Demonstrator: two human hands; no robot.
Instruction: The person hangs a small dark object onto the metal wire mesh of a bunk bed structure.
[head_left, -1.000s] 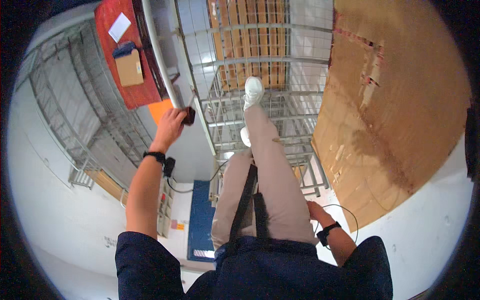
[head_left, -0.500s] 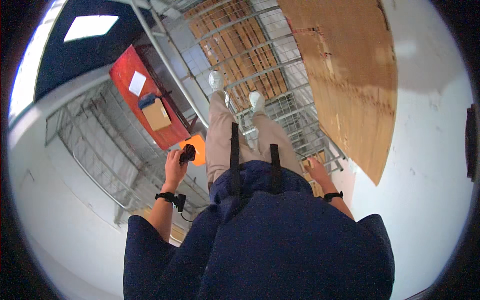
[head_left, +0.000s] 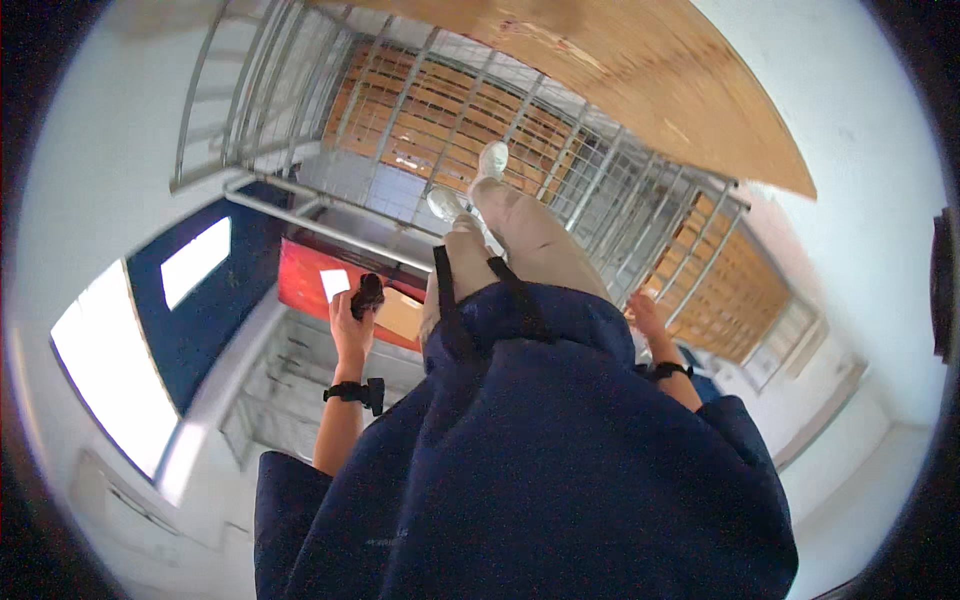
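Observation:
My left hand (head_left: 350,318) is closed around a small black object (head_left: 368,297) with a ridged look; its kind is too dark to make out. Behind it lies a red tabletop (head_left: 300,280) bearing a white sheet (head_left: 334,284) and a tan box or board (head_left: 402,316). My right hand (head_left: 647,312) hangs at my right side, its fingers loosely extended and apparently holding nothing. Nearest to it is a grey metal frame (head_left: 690,287) over slatted wood (head_left: 735,285), though I cannot tell whether the two touch.
Metal-barred frames (head_left: 400,90) with wooden slats (head_left: 455,105) stand before my feet. A large plywood sheet (head_left: 690,90) rises at the far right. At the left are a dark blue door (head_left: 235,285) with a bright pane and a bright opening (head_left: 115,360). A white wall (head_left: 860,220) lies right.
My body has turned to the right, so the frames, tabletop and plywood have swung round in view. My right foot has stepped ahead of my left. The black object stays in my left hand.

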